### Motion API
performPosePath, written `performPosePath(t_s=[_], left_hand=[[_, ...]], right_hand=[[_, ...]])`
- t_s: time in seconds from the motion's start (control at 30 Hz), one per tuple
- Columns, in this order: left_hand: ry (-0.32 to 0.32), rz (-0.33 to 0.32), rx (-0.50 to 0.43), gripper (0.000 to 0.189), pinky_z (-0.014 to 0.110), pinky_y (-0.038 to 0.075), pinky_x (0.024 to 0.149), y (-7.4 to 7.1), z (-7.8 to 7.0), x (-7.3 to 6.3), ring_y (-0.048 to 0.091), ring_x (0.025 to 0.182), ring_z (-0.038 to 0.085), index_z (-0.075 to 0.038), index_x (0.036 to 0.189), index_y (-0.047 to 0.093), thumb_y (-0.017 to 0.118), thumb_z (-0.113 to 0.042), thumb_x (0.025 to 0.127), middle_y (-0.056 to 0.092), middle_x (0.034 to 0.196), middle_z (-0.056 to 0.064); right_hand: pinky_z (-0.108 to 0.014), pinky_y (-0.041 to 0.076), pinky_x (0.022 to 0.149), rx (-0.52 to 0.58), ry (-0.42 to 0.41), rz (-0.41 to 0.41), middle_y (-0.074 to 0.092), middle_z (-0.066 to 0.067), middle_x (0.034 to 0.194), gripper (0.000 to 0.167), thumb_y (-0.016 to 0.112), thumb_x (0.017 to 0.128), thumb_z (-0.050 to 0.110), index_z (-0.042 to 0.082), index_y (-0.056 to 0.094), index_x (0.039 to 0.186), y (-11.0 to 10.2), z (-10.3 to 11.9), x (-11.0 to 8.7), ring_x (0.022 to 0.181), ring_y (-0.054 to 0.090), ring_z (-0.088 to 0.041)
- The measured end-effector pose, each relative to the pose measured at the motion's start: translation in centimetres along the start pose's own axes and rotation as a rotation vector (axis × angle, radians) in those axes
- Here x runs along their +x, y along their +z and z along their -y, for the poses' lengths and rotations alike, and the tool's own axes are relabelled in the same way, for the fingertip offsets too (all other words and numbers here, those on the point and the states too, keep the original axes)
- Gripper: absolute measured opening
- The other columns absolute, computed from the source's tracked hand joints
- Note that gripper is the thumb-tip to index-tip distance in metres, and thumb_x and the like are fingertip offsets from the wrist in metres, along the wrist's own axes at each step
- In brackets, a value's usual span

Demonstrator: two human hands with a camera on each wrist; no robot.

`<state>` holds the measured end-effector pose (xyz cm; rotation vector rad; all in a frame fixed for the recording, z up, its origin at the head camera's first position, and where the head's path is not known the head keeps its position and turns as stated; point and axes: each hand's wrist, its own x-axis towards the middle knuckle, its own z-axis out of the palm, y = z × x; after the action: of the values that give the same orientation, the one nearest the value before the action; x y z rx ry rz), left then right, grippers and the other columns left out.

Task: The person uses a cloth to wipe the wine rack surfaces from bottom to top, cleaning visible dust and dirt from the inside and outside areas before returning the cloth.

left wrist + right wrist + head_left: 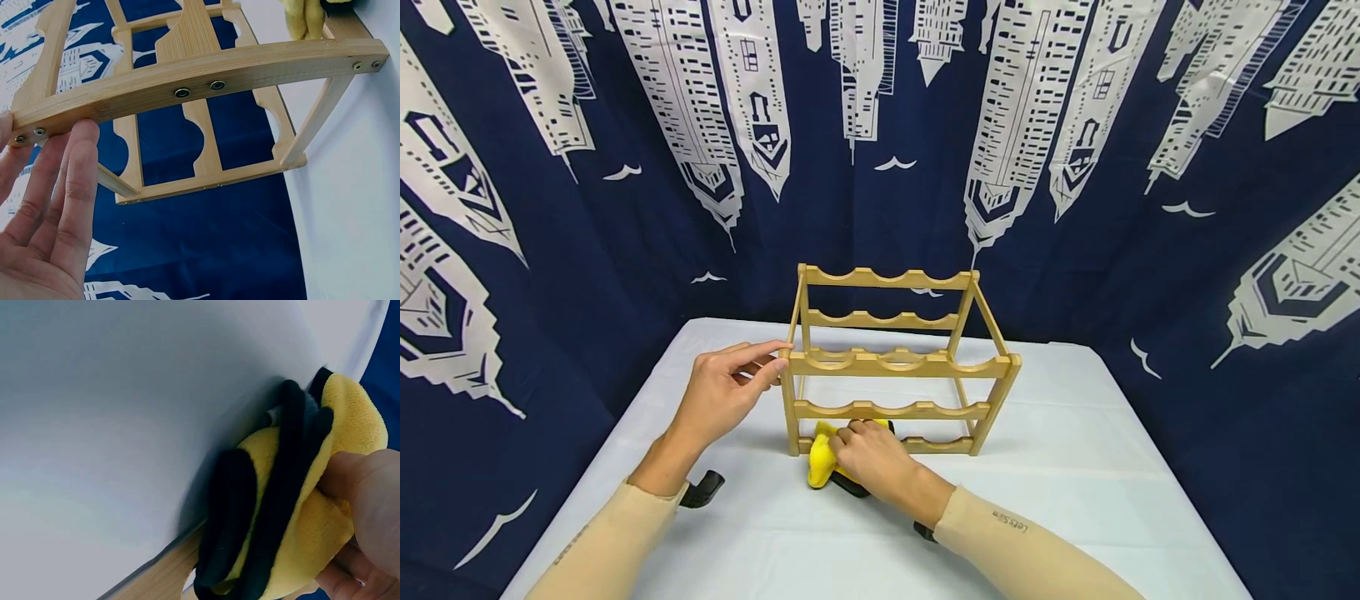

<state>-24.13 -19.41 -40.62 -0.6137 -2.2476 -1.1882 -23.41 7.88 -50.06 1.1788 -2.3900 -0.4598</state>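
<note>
A light wooden rack (901,365) with scalloped rails stands on the white table. My left hand (718,393) holds the top of its near left post between thumb and fingers. In the left wrist view, those fingers (78,200) bend against the post's edge, near metal screws in the wood. Bunched in my right hand (880,463) is a yellow cloth (822,458) with black edging, low at the rack's near bottom rail. Seen from the right wrist, the folded cloth (322,534) touches the wooden rail (165,569); some fingertips are hidden behind it.
The white table (1075,467) extends on both sides of the rack. Behind it hangs a dark blue curtain (880,217) printed with white buildings. A black wrist mount (702,489) juts from under my left sleeve.
</note>
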Motion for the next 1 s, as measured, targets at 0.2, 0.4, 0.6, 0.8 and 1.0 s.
performPosePath(t_s=[0.2, 0.4, 0.6, 0.8, 1.0], left_hand=[[-0.010, 0.006, -0.010, 0.028, 0.015, 0.065, 0.069, 0.3, 0.0, 0.0, 0.086, 0.078, 0.023, -0.013, 0.136, 0.088, 0.086, -0.012, 0.108, 0.089, 0.100, 0.006], [-0.020, 0.005, -0.024, 0.028, 0.015, 0.064, 0.066, 0.2, 0.0, 0.0, 0.086, 0.078, 0.021, -0.014, 0.136, 0.088, 0.086, -0.012, 0.108, 0.089, 0.100, 0.006], [-0.022, -0.009, -0.042, 0.028, 0.014, 0.063, 0.065, 0.0, 0.1, -0.2, 0.086, 0.077, 0.020, -0.015, 0.134, 0.089, 0.087, -0.011, 0.107, 0.088, 0.099, 0.006], [-0.014, -0.009, -0.052, 0.028, 0.015, 0.063, 0.064, 0.2, 0.1, -0.1, 0.086, 0.076, 0.020, -0.015, 0.135, 0.089, 0.087, -0.011, 0.107, 0.088, 0.099, 0.006], [-0.010, -0.012, -0.063, 0.028, 0.016, 0.064, 0.065, 0.2, 0.1, 0.0, 0.086, 0.075, 0.020, -0.013, 0.134, 0.089, 0.087, -0.009, 0.106, 0.088, 0.098, 0.008]], right_hand=[[-0.026, 0.068, 0.092, 0.038, 0.022, -0.050, 0.086, 0.003, 0.116, 0.019, 0.089, 0.106, 0.017, 0.015, 0.080, 0.122, 0.1, -0.8, -1.7, 0.104, 0.078, -0.015], [-0.034, 0.070, 0.098, 0.178, 0.081, -0.090, 0.087, -0.003, 0.120, 0.028, 0.090, 0.104, 0.015, 0.009, 0.081, 0.130, 0.9, -2.3, -3.8, 0.108, 0.082, -0.020], [-0.042, 0.072, 0.097, 0.379, 0.153, -0.099, 0.088, -0.006, 0.120, 0.031, 0.093, 0.101, 0.015, 0.008, 0.083, 0.129, 2.2, -3.6, -5.8, 0.111, 0.085, -0.024], [-0.042, 0.073, 0.094, 0.552, 0.203, -0.176, 0.089, -0.006, 0.121, 0.032, 0.094, 0.101, 0.021, 0.008, 0.084, 0.129, 3.5, -4.4, -6.8, 0.110, 0.086, -0.022], [-0.038, 0.071, 0.086, 0.607, 0.290, -0.120, 0.089, -0.003, 0.120, 0.035, 0.094, 0.102, 0.031, 0.012, 0.084, 0.129, 3.7, -5.0, -7.0, 0.104, 0.085, -0.019]])
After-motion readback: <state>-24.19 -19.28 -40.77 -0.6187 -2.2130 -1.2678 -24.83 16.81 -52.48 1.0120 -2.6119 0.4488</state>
